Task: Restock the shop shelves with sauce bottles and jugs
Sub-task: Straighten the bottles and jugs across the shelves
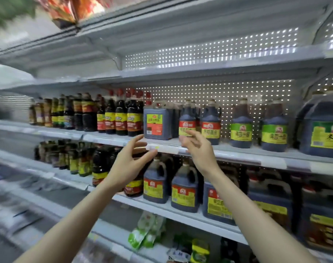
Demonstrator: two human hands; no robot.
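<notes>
**Two bare hands raised before the square jug**

A square jug [157, 121] filled with dark sauce and bearing a yellow-and-red label is seen upright on the shelf [237, 155]; every place below is reckoned from it. Just below it and a little to its left, the left hand [132, 158] is held up with fingers spread apart and nothing gripped. Below it to the right, the right hand [198, 147] is raised likewise, fingers loosely parted and nothing held.

Right of the square jug, on the same board, two red-label jugs [211, 122] of dark liquid are stood. The right hand's fingertips are seen across the label of the nearer one, and whether it is touched cannot be told. Further right two green-label jugs [241, 124] are placed, and farthest right a big jug [323, 128], also dark inside.

Against the square jug's left side, tall bottles [121, 115] with red caps and dark contents are ranked; those farther left are blurred. Directly beneath it, one board down, handled lower jugs [155, 184] of the same dark sauce are lined up. Further beneath, green packets [146, 230] are laid; their contents cannot be made out. Behind the square jug a perforated back panel [228, 92] is seen, with light showing through its holes.
</notes>
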